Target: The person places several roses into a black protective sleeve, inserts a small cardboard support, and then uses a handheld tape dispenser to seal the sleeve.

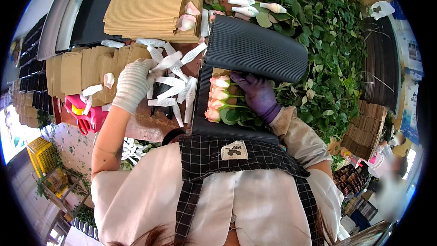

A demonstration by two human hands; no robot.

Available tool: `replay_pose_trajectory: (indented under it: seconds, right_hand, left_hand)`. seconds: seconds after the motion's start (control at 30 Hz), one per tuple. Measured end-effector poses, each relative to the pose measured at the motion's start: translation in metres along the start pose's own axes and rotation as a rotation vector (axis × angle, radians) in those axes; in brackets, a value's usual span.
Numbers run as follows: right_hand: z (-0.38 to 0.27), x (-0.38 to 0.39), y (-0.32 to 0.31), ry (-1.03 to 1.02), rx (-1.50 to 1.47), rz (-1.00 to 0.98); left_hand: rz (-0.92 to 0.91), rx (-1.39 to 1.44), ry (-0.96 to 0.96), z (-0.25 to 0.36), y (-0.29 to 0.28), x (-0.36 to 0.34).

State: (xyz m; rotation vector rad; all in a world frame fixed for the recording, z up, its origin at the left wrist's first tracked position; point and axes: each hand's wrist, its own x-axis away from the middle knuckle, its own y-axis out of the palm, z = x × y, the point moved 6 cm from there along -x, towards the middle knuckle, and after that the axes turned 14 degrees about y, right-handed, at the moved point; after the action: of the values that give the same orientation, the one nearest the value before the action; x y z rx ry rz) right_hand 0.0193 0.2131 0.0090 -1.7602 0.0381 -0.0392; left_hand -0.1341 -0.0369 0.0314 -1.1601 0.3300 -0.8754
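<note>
My left hand (135,84), in a white striped glove, is closed at the fingertips on a white mesh flower sleeve (167,61). Around it lies a loose pile of similar white sleeves (170,91). My right hand (258,94), in a purple glove, lies with fingers stretched out beside a short column of pink-and-cream roses (217,94). Its fingertips touch a brown cardboard piece (221,71) above the top bloom. The roses rest on a black corrugated sheet (203,125), whose far part, a curved flap (255,48), rises behind my right hand.
Stacked brown corrugated cardboard (145,2) stands at the far left, with smaller cardboard pieces (91,70) nearer. Red-handled scissors (83,125) sit in a pink holder (95,117). Leafy rose stems (318,41) cover the right side; sleeved blooms (243,1) lie at the back.
</note>
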Motion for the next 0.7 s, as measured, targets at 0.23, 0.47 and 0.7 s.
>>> replay_pose_trajectory:
  seconds: [0.23,0.47,0.7]
  right_hand:
    - [-0.006,-0.003,0.004,-0.068,0.198,-0.094]
    - [0.001,0.002,0.008,0.069,0.116,-0.275]
    - [0.014,-0.013,0.004,0.272,-0.615,-0.218]
  left_hand:
    - [-0.117,0.136,0.598,0.134,0.070,-0.005]
    - [-0.132,-0.044,0.616,0.137,0.079,-0.011]
    - [0.206,-0.120,0.826,0.143,0.066,-0.024]
